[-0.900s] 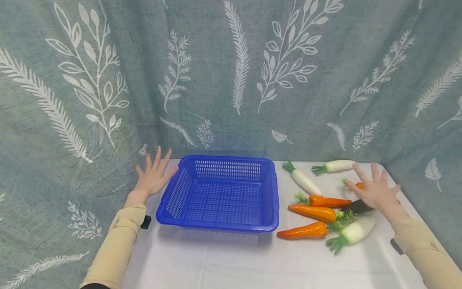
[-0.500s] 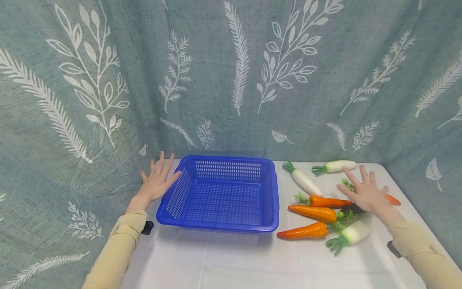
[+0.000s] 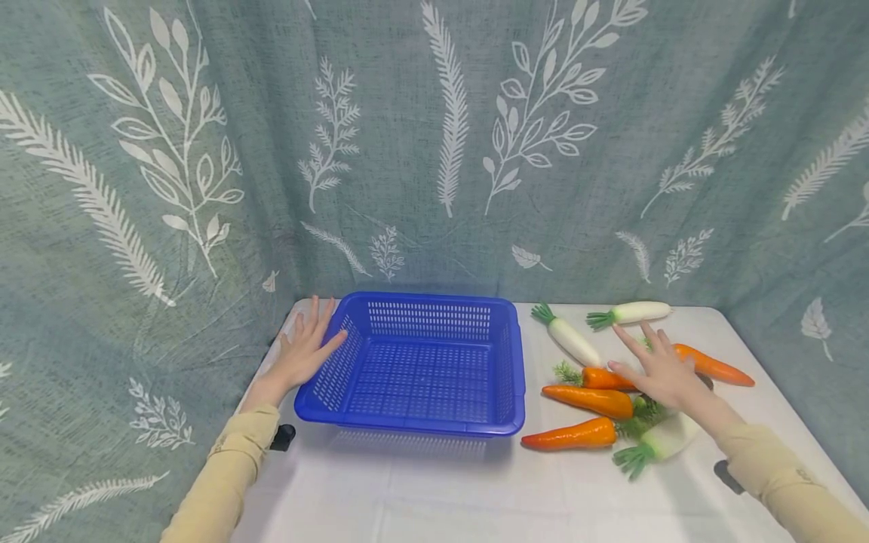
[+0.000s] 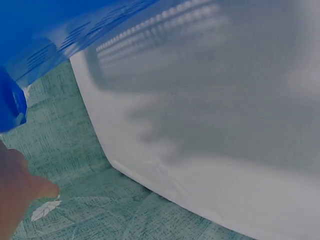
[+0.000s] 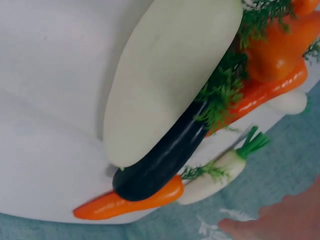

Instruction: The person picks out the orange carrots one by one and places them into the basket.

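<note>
In the head view my left hand (image 3: pixel 299 360) is spread beside the left wall of a blue perforated basket (image 3: pixel 421 427), fingers straight, holding nothing. The left wrist view catches only part of that hand at its left edge, near the basket's side. My right hand (image 3: pixel 668 375), also spread and holding nothing, hovers over a group of vegetables. Below and around it lie several orange carrots (image 3: pixel 569 435), a large white radish (image 3: pixel 670 437) with green stalks, and a dark eggplant (image 5: pixel 162 162), mostly hidden under the hand in the head view. Two slimmer white radishes (image 3: pixel 574 342) lie farther back.
A white-covered table (image 3: pixel 434 498) carries everything. Behind it and at both sides hangs a green-grey curtain (image 3: pixel 407 151) with white leaf patterns. The basket stands left of the vegetables, close to the table's back edge.
My right hand has moved left across the vegetables, uncovering the carrot at the far right. My left hand has shifted slightly right and nearer, closer to the basket. The basket and vegetables stay put.
</note>
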